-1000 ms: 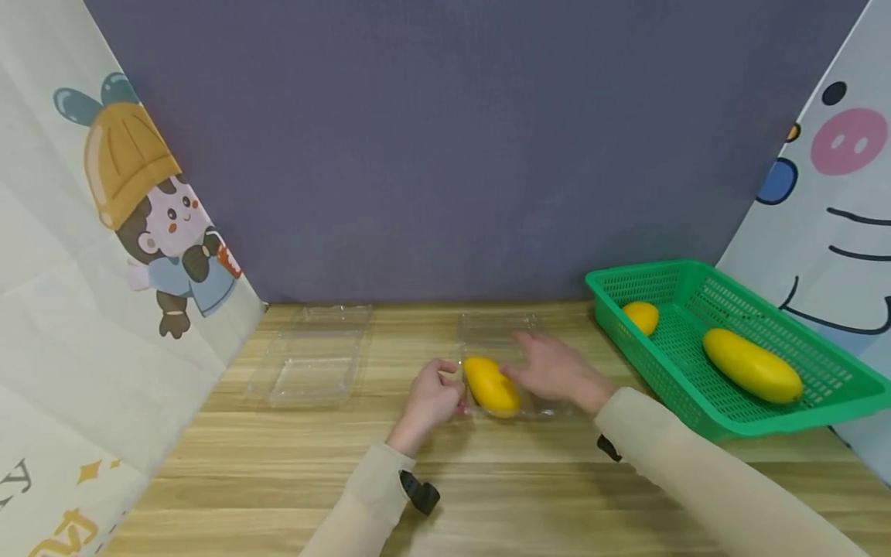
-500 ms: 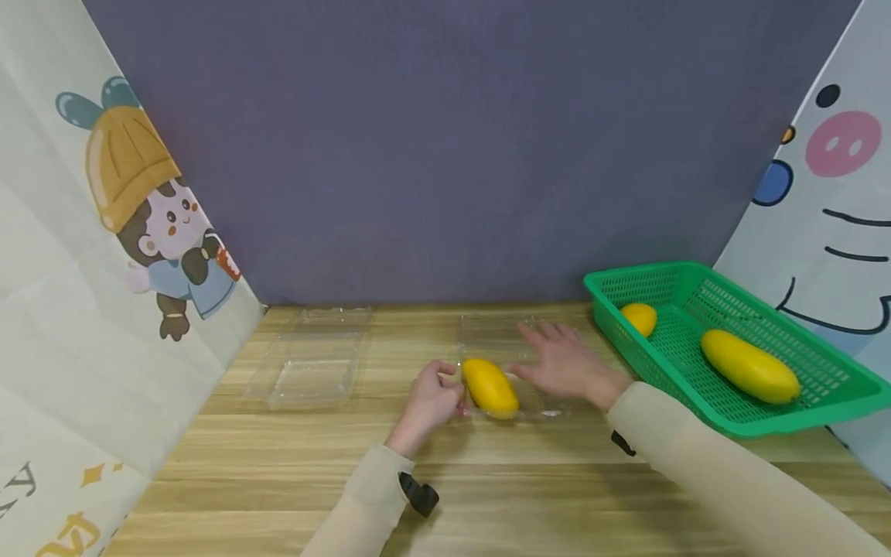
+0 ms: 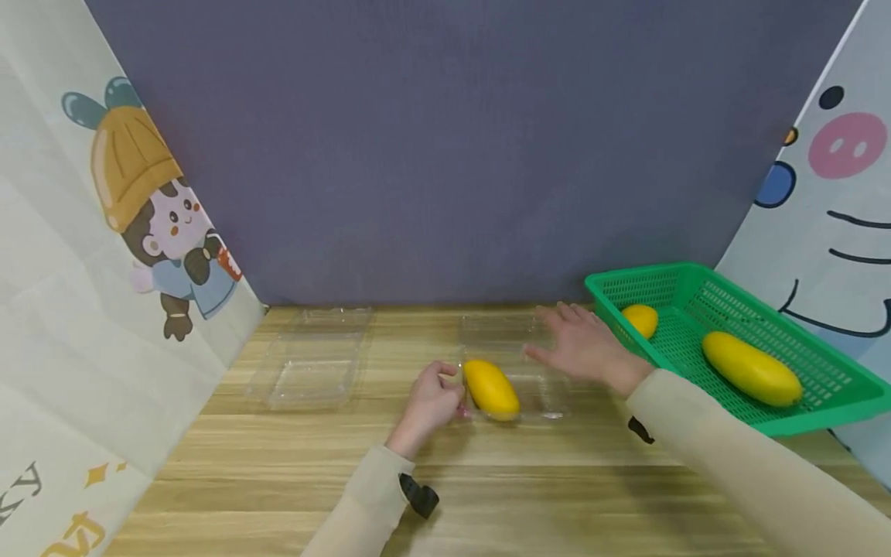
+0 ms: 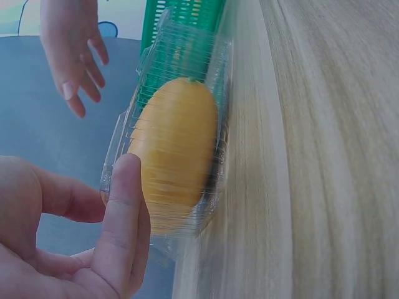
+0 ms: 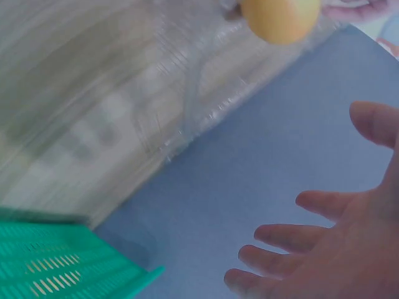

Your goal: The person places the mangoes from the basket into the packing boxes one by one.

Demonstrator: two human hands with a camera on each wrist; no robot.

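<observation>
A yellow mango [image 3: 492, 389] lies in the left part of a clear plastic box [image 3: 546, 398] on the table. The box's lid lies folded back towards the wall. At the box's near left side, my left hand [image 3: 431, 398] pinches its rim between thumb and fingers; the left wrist view shows the fingertips [image 4: 126, 177] at the clear wall beside the mango. My right hand [image 3: 585, 344] hovers over the right side of the box, fingers spread and holding nothing. The right wrist view shows its fingers [image 5: 290, 238] apart from everything.
A green basket [image 3: 800, 340] at the right holds a long yellow fruit [image 3: 752, 369] and a smaller yellow one [image 3: 642, 319]. Another open clear box [image 3: 313, 379] lies at the left. A dark panel [image 3: 431, 155] stands behind the table [image 3: 278, 480].
My right hand has drawn away from the mango, moving right and towards the basket, with its fingers spreading. My left hand and the mango have stayed in place.
</observation>
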